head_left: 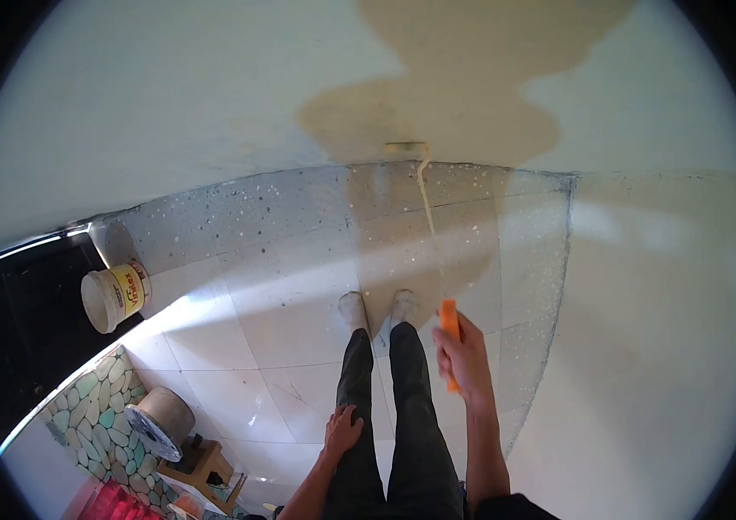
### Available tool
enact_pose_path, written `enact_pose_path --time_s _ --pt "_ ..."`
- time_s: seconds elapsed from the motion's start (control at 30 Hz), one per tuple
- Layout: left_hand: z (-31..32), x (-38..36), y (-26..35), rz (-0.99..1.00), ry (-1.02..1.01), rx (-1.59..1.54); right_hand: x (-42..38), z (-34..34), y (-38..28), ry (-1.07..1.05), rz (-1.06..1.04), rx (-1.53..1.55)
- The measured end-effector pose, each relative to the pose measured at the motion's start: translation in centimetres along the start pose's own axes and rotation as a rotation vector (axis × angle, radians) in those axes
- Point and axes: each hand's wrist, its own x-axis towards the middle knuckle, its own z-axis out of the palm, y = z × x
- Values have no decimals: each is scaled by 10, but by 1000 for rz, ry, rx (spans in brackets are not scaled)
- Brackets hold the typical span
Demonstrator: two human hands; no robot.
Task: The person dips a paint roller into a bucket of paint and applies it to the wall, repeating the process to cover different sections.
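Right hand: fingers wrapped round orange handle | paint-roller head lay toward 11:30 at wall base, frame ran 11:30–5:30 | left hand, farther, rested loosely spread on trouser leg

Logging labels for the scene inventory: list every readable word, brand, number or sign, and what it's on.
"Vin...ex": yellow label on the white plastic bucket; middle letters blurred.
Smaller print beside it on the bucket: too small and blurred to read.
Orange roller handle: no readable text.
No other readable words, numbers or signs.
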Motion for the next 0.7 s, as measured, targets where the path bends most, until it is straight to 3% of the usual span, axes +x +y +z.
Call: enact_pose_path --time_s 0.1,0.2,0.4,0.5,0.7 --pt "-2 1 1 -8 -17 -9 77 -1 20 -3 -18 33" --pt "-1 -1 -3 15 -6 -11 100 0 25 -24 -49 70" --pt "-7 -3 6 -11 -38 5 -19 9 -19 -3 -27 73" --pt "-6 1 6 -14 -47 -11 -16 4 -9 -4 -54 71" --pt "3 2 -1 -1 -29 21 105 3 25 -57 -44 172"
